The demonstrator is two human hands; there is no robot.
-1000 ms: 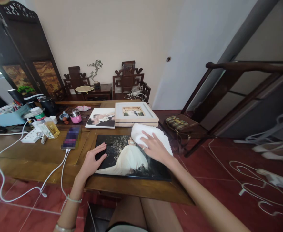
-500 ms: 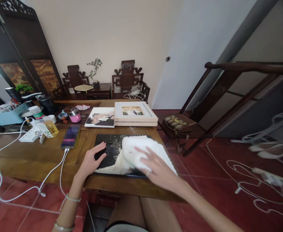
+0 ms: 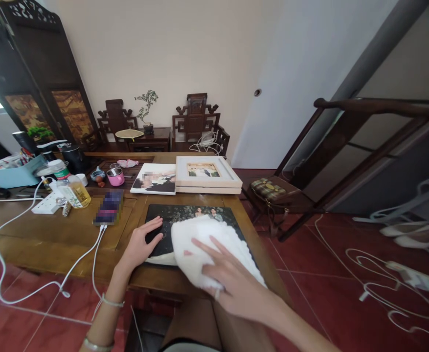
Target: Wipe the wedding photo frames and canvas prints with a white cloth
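A dark photo panel [image 3: 185, 213] lies flat near the table's front edge, its picture showing two people and a pale dress train. Over its right and lower part is a white cloth [image 3: 190, 234], folded and fluffy at the edge. My right hand [image 3: 229, 278] presses on this cloth, some fingers stretched across it and others bent into it. My left hand [image 3: 143, 243] rests at the panel's left edge, fingers flat and apart on its surface. Much of the picture is hidden under the cloth.
Behind the panel are two stacked white frames [image 3: 232, 177] and a photo board [image 3: 155, 186]. Leftward sit a phone [image 3: 108, 208] on white cables, a pink cup [image 3: 116, 178], a bottle [image 3: 78, 193] and a power strip [image 3: 47, 204]. A wooden chair [image 3: 302, 190] holding a checked bag stands right.
My right hand has drawn the white cloth toward me and to the left, uncovering the two pictured people at the panel's top. My left hand stays on the panel's left edge.
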